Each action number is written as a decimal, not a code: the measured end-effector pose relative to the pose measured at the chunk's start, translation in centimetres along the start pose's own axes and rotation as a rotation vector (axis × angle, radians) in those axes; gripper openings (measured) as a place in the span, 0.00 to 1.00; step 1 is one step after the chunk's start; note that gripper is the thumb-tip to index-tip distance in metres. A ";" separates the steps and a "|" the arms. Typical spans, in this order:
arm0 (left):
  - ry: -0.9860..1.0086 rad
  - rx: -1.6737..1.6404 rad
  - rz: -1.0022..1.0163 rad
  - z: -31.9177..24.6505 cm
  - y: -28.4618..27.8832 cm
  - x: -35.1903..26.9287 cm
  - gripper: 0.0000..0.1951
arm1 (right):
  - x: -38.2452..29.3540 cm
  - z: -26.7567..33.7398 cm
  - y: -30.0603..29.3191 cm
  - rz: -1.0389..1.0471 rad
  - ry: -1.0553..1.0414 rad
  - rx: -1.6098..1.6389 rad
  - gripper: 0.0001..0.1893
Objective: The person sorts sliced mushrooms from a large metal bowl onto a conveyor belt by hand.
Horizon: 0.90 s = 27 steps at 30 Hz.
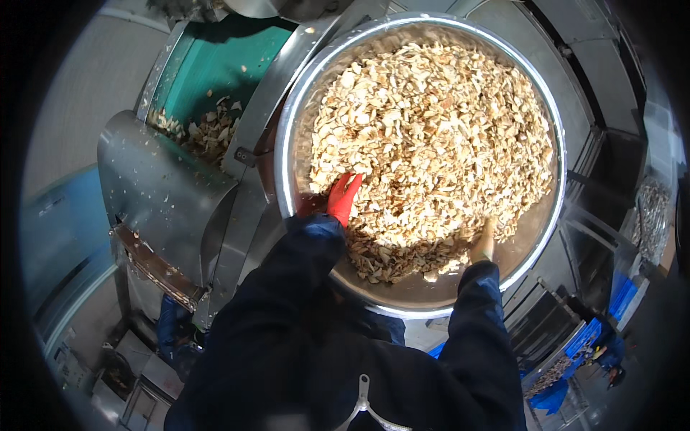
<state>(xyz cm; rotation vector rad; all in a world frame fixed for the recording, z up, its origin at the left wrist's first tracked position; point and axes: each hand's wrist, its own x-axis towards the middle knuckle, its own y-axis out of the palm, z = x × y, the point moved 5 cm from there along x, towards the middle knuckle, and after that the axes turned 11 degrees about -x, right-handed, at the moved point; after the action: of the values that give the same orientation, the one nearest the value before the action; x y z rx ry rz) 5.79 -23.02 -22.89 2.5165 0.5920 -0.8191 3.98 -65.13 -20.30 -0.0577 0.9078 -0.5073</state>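
Pale and brown dried slices (431,140), perhaps mushroom, fill a large round metal pan (289,134) in front of me. My left hand (344,199), in a red glove, rests on the slices at the pan's lower left, fingers spread. At the lower right, my right hand (484,241) wears a pale yellowish glove and reaches into the slices; its fingertips are partly buried. Whether it grips any slices cannot be made out. Shadowed slices and bare metal lie between the hands along the near rim.
Left of the pan, a green conveyor belt (226,64) carries similar pieces (213,129) beside a curved metal cover (161,183). A person (180,334) is at lower left. Another person (606,345) stands at lower right by a table with blue sheets (585,336) and slices.
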 end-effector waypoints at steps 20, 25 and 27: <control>0.261 -0.036 -0.065 -5.2 12.6 -10.2 0.20 | -15.9 4.0 16.8 0.225 0.018 0.487 0.30; 0.338 -0.037 -0.039 -8.7 10.8 -9.9 0.20 | -20.5 6.3 19.6 0.290 -0.081 0.425 0.30; 0.490 -0.028 -0.102 -10.0 10.4 -9.7 0.19 | -21.9 7.2 20.7 0.316 -0.159 0.296 0.29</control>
<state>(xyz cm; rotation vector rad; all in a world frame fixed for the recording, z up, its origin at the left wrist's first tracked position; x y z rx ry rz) 8.45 -28.93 -6.71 2.6859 0.8846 -0.2120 6.55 -38.34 -4.94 0.3068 0.6631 -0.3323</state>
